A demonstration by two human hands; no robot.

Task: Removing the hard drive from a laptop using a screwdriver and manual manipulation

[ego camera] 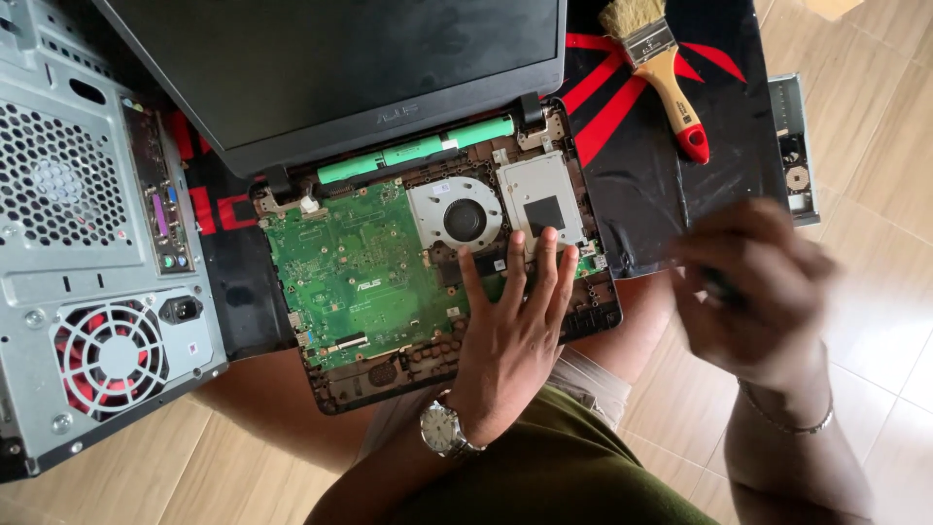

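Olive-green cloth over the person's lap fills the near edge, and the forearms rise out of it, the left one wearing a metal wristwatch. Left hand lies flat, fingers spread and straight, pressing on the near right part of the opened laptop base, which rests on the person's legs; the palm hides the board and frame beneath it. Right hand is lifted beside the base and smeared by motion, so I cannot tell whether its fingers are curled or loose; something dark shows within them, too blurred to make out, and a thin bracelet circles the wrist. Inside the base shell sit a green circuit board, a round cooling fan and a grey metal plate, with a green battery bar along the hinge edge. Beyond stands the dark screen, its top cut off. At left a grey desktop tower lies cropped, its red fan behind a grille. Farther right, a wooden brush with a red tip rests on a black-and-red mat, and a grey drive lies half hidden at the mat's edge.
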